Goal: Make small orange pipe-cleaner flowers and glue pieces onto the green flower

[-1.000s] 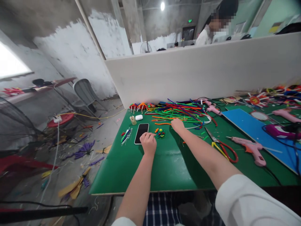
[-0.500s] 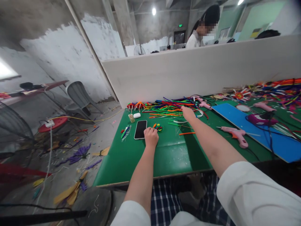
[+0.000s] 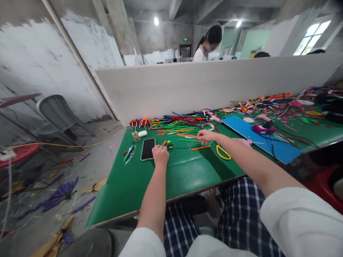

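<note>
An orange stem (image 3: 187,135) is pinched narrowly between the fingertips of the right hand (image 3: 208,136). The left hand (image 3: 160,155) is curled just beside a phone (image 3: 147,150) and 1 green coil (image 3: 169,145); whether anything is gripped there cannot be told. Beyond, multicoloured stems (image 3: 184,122) are heaped on the green table (image 3: 187,175).

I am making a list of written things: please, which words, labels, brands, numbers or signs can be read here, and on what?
No text can be read.
Green sign above the far doorway: too small to read.
Phone: the screen is dark, no legible text.
</note>
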{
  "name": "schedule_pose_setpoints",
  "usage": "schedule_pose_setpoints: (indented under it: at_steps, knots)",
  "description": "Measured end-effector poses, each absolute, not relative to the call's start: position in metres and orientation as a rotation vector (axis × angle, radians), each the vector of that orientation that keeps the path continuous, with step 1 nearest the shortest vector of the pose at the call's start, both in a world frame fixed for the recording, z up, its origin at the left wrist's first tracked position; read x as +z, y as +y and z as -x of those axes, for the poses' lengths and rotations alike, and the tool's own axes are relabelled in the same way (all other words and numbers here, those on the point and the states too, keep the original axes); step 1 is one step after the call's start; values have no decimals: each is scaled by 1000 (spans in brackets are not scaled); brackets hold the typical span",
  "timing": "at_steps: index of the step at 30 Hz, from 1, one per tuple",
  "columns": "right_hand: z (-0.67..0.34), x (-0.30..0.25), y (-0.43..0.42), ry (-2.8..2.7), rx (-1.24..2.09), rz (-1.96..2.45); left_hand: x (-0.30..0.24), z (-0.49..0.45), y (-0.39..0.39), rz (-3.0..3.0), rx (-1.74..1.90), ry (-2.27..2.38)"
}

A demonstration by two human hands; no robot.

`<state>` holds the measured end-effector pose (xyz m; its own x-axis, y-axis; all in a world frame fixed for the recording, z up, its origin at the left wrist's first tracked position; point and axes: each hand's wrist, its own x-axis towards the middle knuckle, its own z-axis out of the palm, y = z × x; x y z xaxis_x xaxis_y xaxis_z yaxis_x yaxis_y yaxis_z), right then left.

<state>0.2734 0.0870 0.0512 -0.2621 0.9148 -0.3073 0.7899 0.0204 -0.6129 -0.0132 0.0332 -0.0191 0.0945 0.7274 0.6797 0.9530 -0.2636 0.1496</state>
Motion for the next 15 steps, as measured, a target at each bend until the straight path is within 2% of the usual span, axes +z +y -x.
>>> schedule_pose_setpoints:
  at_steps: [6,15]
  knots:
    - [-243,38,67,-2486,760,1676,-20,14,34,2072,-954,-1590]
    - [-242,33,53,-2757,383,1577,-19,14,42,2088,-999,-1517]
